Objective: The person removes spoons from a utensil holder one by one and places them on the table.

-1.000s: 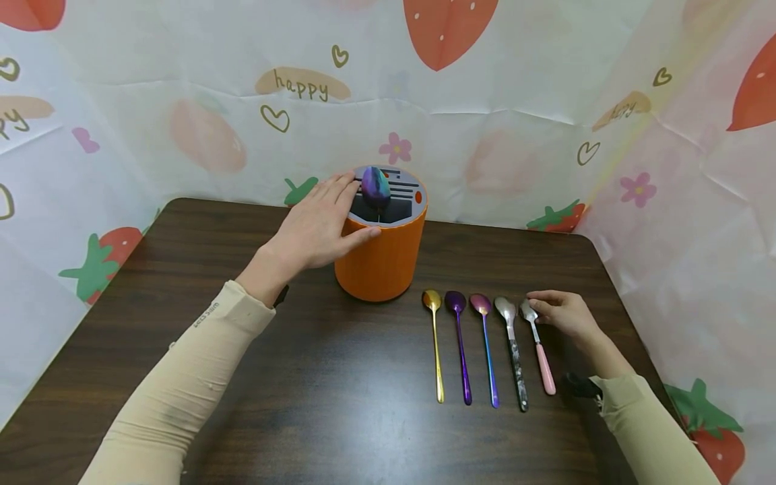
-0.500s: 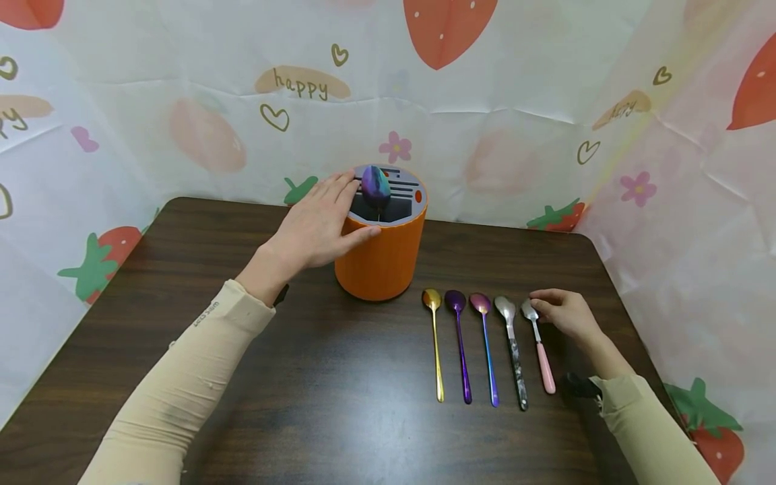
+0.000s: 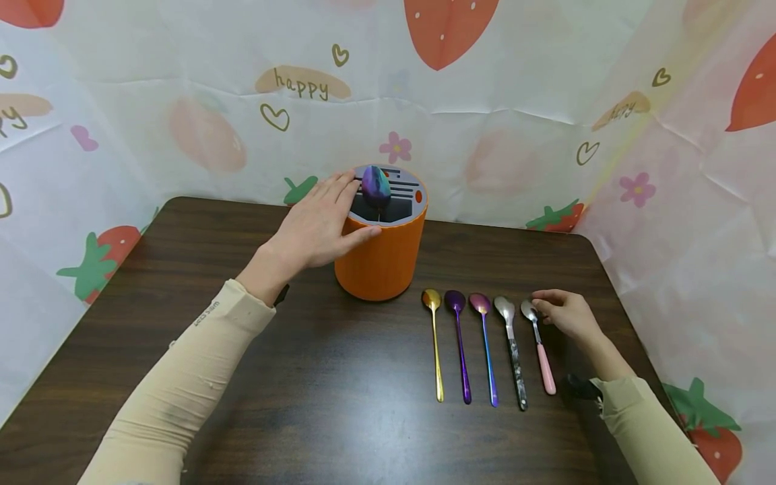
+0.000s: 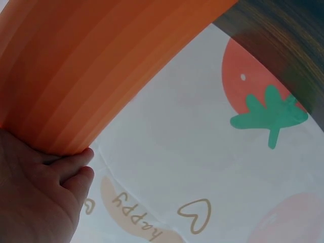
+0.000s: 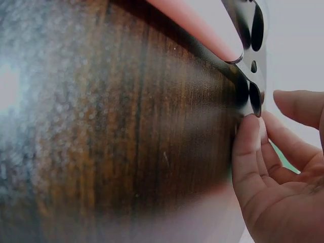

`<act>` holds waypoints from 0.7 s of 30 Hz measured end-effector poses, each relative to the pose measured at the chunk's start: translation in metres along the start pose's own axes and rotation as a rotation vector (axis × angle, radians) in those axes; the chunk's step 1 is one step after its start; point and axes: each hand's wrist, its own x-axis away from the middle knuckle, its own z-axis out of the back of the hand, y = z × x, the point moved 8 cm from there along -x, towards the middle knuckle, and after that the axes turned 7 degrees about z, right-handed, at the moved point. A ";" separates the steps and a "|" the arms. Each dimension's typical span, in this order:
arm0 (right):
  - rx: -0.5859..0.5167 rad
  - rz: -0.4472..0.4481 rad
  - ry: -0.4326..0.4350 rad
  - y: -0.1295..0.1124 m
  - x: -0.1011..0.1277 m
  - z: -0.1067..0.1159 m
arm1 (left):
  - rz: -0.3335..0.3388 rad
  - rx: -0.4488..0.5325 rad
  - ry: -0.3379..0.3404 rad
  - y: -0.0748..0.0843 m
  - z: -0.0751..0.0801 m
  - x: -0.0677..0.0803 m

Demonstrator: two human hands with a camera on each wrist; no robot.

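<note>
Dark wood-grain table [image 3: 339, 404]. Lying parallel, right of centre: gold spoon [image 3: 434, 343], purple spoon [image 3: 460, 347], blue-handled spoon [image 3: 486, 350], marbled spoon [image 3: 512, 353]. Strawberry-print backdrop [image 3: 485, 135] behind.

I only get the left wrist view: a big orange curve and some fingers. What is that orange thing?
Observer: An upright orange holder on a dark table; the left hand rests against its side and rim.
Operator: Anything in it?
Observer: One iridescent spoon stands in a top slot, bowl up.
Operator: And the other hand?
Observer: The right hand touches the bowl end of a pink-handled spoon, rightmost of five lying in a row.
</note>
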 end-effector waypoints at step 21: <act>0.015 0.094 0.118 -0.048 0.002 0.017 | -0.003 0.002 -0.002 -0.001 -0.001 0.000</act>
